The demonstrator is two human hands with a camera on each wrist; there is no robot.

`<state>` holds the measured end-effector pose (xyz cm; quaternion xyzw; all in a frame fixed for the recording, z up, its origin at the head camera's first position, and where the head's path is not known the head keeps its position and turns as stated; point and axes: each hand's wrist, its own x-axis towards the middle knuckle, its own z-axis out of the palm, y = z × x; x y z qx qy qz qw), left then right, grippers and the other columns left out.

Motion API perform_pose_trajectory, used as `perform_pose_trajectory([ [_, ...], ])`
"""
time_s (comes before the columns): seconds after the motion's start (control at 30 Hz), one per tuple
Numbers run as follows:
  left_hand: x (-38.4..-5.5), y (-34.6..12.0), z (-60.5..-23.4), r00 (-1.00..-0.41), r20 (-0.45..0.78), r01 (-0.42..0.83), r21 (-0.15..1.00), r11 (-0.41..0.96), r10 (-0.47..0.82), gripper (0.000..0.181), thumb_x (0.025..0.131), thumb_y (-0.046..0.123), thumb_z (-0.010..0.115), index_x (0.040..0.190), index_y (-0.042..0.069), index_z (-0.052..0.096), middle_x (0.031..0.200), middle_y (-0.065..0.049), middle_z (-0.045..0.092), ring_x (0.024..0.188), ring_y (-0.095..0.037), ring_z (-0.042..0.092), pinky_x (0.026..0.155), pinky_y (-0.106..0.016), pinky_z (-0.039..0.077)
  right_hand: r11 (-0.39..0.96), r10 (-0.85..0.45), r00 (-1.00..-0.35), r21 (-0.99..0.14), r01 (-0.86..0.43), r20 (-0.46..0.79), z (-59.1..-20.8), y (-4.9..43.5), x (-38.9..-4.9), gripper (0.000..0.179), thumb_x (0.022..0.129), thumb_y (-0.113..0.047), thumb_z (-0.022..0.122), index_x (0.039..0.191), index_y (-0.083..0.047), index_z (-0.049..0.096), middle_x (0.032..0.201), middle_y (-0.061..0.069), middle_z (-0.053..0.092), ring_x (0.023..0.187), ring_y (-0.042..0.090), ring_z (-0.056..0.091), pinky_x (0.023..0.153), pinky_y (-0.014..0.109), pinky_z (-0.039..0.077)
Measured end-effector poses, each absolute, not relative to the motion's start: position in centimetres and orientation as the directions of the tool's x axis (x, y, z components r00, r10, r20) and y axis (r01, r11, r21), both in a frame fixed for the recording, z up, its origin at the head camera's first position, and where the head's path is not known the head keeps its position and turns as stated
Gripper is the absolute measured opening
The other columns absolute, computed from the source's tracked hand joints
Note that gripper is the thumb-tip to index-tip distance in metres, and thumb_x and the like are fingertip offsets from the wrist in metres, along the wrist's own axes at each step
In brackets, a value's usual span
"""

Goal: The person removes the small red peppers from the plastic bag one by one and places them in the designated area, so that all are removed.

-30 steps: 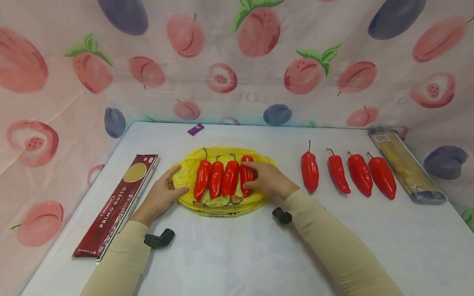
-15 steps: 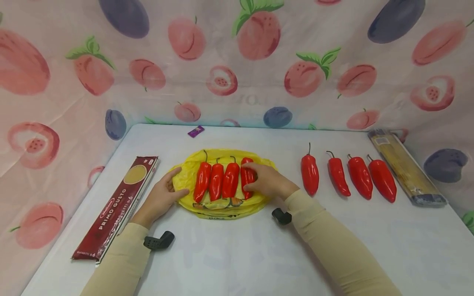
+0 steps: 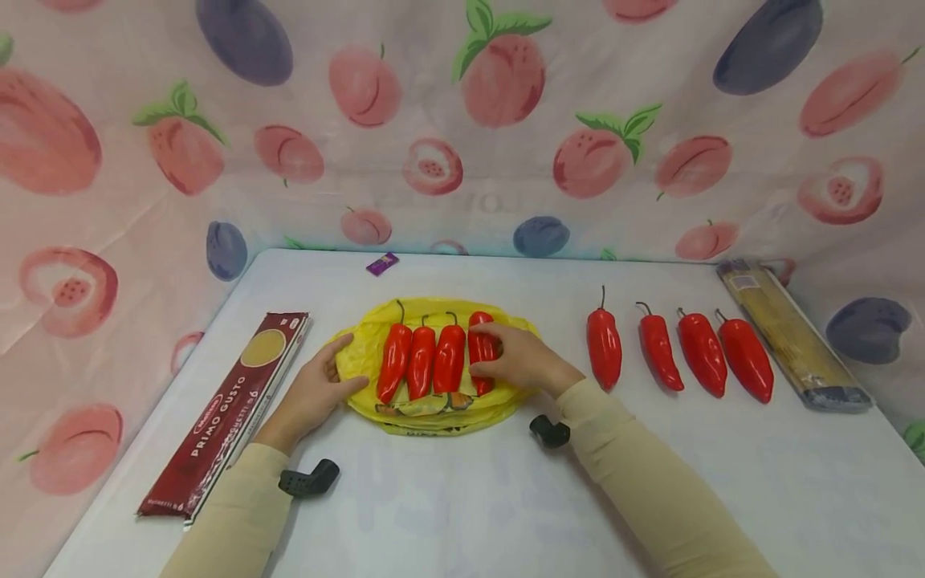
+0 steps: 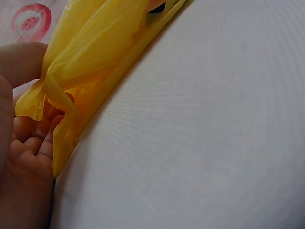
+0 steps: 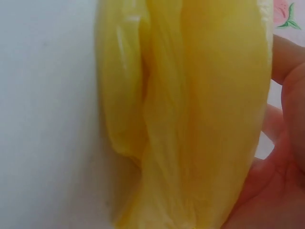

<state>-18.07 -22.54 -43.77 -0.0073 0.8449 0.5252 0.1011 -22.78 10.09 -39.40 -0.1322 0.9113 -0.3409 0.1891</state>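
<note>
Left hand point(image 3: 312, 395) at yellow bag's point(image 3: 433, 429) 9 o'clock, thumb and fingers gripping its edge. Right hand point(image 3: 526, 358) at 3 o'clock, thumb and fingertips clamped on bagged pepper point(image 3: 480, 347). Three more peppers point(image 3: 421, 365) in bag beside it. Loose peppers point(image 3: 701, 355) farther out, 3 o'clock; spaghetti pack point(image 3: 224, 417), roughly 9; purple packet point(image 3: 382, 263), 11.
</note>
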Motion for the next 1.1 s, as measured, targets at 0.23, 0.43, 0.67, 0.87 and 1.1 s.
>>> perform_pose_trajectory([
  [0.23,-18.1,-22.5,-43.9,-0.98,-0.172,-0.114,0.893,0.436,0.097,0.081,0.093,0.023,0.071,0.16,0.013,0.024,0.16,-0.014,0.03,0.142,-0.032,0.038,0.112,-0.045,0.036,0.697,-0.385,-0.907,-0.697,-0.166,-0.17,-39.5,10.1,-22.8,0.07,0.089,-0.033,0.077,0.15,-0.021,0.045,0.144,0.01,0.049,0.13,0.03,0.044,0.099,0.047,0.051],
  [0.43,-18.1,-22.4,-43.9,-0.979,-0.178,-0.12,0.895,0.43,0.098,0.081,0.094,0.022,0.07,0.16,0.013,0.024,0.161,-0.014,0.029,0.142,-0.031,0.037,0.111,-0.044,0.037,0.689,-0.376,-0.914,-0.705,-0.166,-0.153,-39.0,10.3,-22.7,0.072,0.088,-0.036,0.078,0.15,-0.024,0.044,0.135,0.009,0.052,0.121,0.029,0.049,0.087,0.04,0.057],
  [0.67,-17.9,-22.5,-43.5,-0.98,-0.172,-0.112,0.898,0.426,0.104,0.082,0.094,0.023,0.071,0.16,0.013,0.023,0.161,-0.015,0.029,0.142,-0.032,0.037,0.113,-0.046,0.035,0.681,-0.372,-0.917,-0.714,-0.163,-0.146,-37.9,10.9,-22.4,0.075,0.086,-0.035,0.079,0.151,-0.025,0.042,0.139,0.009,0.049,0.124,0.028,0.048,0.085,0.04,0.059],
  [0.87,-17.7,-22.6,-43.4,-0.979,-0.173,-0.113,0.903,0.415,0.109,0.082,0.094,0.024,0.071,0.16,0.014,0.022,0.161,-0.014,0.029,0.143,-0.032,0.036,0.113,-0.045,0.034,0.677,-0.382,-0.916,-0.712,-0.188,-0.121,-36.8,12.1,-22.0,0.074,0.087,-0.032,0.079,0.151,-0.023,0.043,0.14,0.011,0.049,0.123,0.031,0.05,0.085,0.042,0.059],
  [1.1,-17.7,-22.4,-43.3,-0.979,-0.166,-0.106,0.911,0.399,0.119,0.083,0.094,0.021,0.07,0.16,0.012,0.021,0.16,-0.015,0.03,0.142,-0.031,0.038,0.112,-0.044,0.035,0.714,-0.358,-0.927,-0.674,-0.193,-0.115,-35.8,14.2,-21.3,0.075,0.086,-0.028,0.08,0.152,-0.022,0.043,0.141,0.013,0.05,0.119,0.033,0.054,0.081,0.042,0.06],
])
